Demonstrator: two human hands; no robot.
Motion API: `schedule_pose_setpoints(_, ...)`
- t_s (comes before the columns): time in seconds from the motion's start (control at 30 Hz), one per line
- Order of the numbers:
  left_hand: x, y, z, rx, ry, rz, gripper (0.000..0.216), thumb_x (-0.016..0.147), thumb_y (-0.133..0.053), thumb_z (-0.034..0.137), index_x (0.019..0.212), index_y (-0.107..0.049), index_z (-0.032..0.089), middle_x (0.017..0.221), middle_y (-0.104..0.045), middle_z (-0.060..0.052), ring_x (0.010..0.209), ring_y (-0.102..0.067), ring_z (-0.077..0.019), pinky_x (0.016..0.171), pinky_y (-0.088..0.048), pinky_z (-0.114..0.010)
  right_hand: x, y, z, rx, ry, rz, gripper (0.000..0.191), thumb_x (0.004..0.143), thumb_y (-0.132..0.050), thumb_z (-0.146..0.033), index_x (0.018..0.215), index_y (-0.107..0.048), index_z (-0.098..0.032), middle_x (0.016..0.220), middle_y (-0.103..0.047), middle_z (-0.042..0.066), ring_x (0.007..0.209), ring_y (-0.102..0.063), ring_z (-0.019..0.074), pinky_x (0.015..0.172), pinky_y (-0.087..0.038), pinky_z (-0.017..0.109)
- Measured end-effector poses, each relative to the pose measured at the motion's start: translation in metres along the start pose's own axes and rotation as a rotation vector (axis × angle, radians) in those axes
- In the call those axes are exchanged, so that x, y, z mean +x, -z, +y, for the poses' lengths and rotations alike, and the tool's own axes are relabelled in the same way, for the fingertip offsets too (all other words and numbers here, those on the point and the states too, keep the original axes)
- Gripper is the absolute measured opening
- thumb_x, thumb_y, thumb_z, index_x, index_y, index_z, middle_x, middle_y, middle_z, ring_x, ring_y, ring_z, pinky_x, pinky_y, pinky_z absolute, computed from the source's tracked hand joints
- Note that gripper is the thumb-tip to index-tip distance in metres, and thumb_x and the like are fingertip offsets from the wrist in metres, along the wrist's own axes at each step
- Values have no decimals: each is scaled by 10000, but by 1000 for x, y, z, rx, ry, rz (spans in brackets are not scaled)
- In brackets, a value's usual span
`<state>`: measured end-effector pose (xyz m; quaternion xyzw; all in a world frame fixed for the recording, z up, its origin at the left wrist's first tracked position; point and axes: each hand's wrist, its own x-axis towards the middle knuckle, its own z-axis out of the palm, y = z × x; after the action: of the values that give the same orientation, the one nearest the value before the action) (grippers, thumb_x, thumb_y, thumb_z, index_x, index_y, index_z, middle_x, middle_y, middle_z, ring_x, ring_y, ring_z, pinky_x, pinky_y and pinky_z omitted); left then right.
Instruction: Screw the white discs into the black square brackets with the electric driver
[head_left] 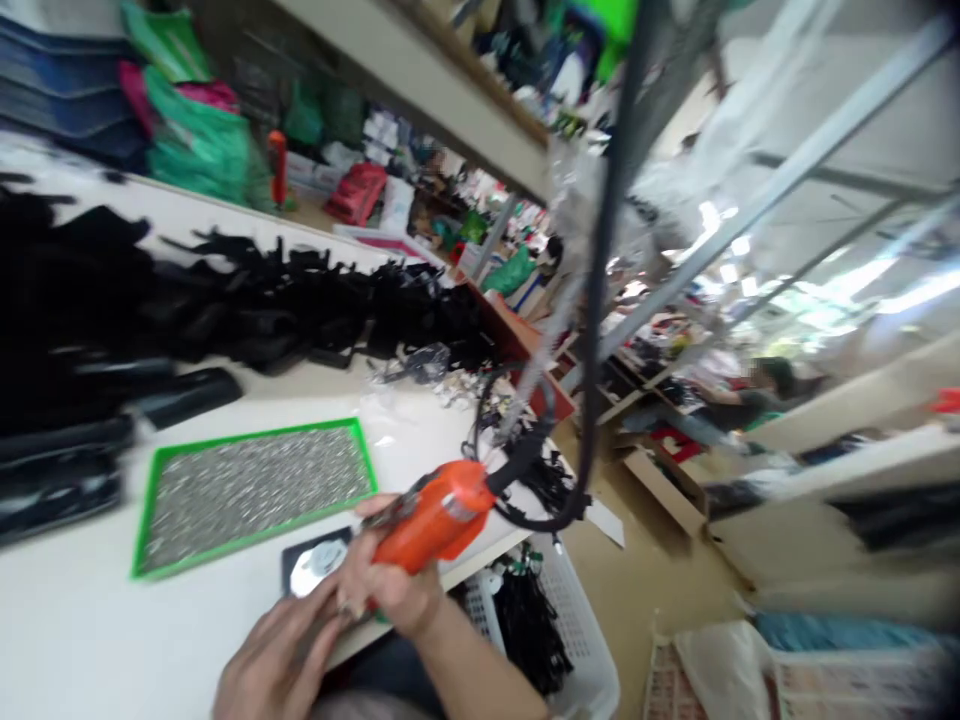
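My right hand point(390, 585) is closed around an orange power tool point(435, 515) with a black cable point(592, 300) rising from its rear. The tool's tip points down-left toward a small dark plate with a shiny round piece point(315, 570) at the white table's near edge. My left hand point(274, 660) sits just below that plate, fingers curled toward the tool's tip; motion blur hides whether it holds anything. A green-rimmed tray point(255, 490) full of tiny silvery parts lies just left of the plate.
Heaps of black strap pieces point(225, 310) cover the table's point(75, 620) far side. A white plastic basket point(577, 640) with black parts stands on the floor to the right. Shelves, coloured bags and a seated person point(742, 400) fill the background.
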<state>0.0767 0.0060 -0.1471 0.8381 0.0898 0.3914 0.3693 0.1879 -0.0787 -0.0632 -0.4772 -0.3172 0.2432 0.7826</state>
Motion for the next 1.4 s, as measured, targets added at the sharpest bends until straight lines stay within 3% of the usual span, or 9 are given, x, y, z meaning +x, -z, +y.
schedule_pose_setpoints(0.13,5,5,22,-70,110,-24,349,896,-552,378,1224,-593,265,820,-730,3,697,-692,-142,651,-570,-220,-4,-4,-10,87,93,-13,396,770,-678,-407,1096,-507,-262,501,-463,-100,369,-414,101,424,-435,249)
schedule_pose_setpoints(0.3,1,6,25,-91,169,-19,354,904,-555,325,1253,-574,269,799,-713,5,709,-677,-125,647,-561,-211,-5,-8,-14,65,43,-56,375,821,-614,-468,1112,-502,-259,519,-429,-97,376,-397,100,442,-443,264)
schedule_pose_setpoints(0.63,-2,10,18,-92,130,-23,400,909,-557,286,1308,-529,281,827,-724,-9,742,-673,-135,683,-567,-238,1,-13,-13,26,35,-64,368,806,-633,-463,1090,-503,-269,523,-432,-98,377,-399,98,446,-431,266)
schedule_pose_setpoints(0.83,-5,12,16,-93,207,-17,384,920,-535,313,1300,-528,260,800,-729,-2,744,-689,-140,717,-585,-262,7,-20,-12,89,20,-80,361,795,-633,-454,1072,-509,-259,497,-418,-106,344,-358,96,436,-444,282)
schedule_pose_setpoints(1.0,-3,15,19,-49,150,35,412,925,-532,263,1333,-483,276,789,-724,16,737,-678,-120,702,-575,-230,9,-22,-10,124,67,-135,316,838,-617,-383,1119,-516,-279,519,-443,-96,377,-383,94,447,-432,257)
schedule_pose_setpoints(1.2,-2,16,18,-36,105,47,429,917,-539,203,1335,-480,275,826,-721,0,738,-674,-124,680,-564,-223,8,-22,-10,74,39,-124,369,818,-633,-457,1104,-495,-270,513,-428,-103,363,-374,95,430,-413,255)
schedule_pose_setpoints(1.4,-5,13,16,-34,131,10,463,932,-514,254,1385,-421,282,838,-734,-1,762,-685,-140,703,-567,-248,5,-19,-6,54,24,-96,394,809,-631,-471,1114,-481,-271,511,-433,-102,366,-388,100,438,-433,276)
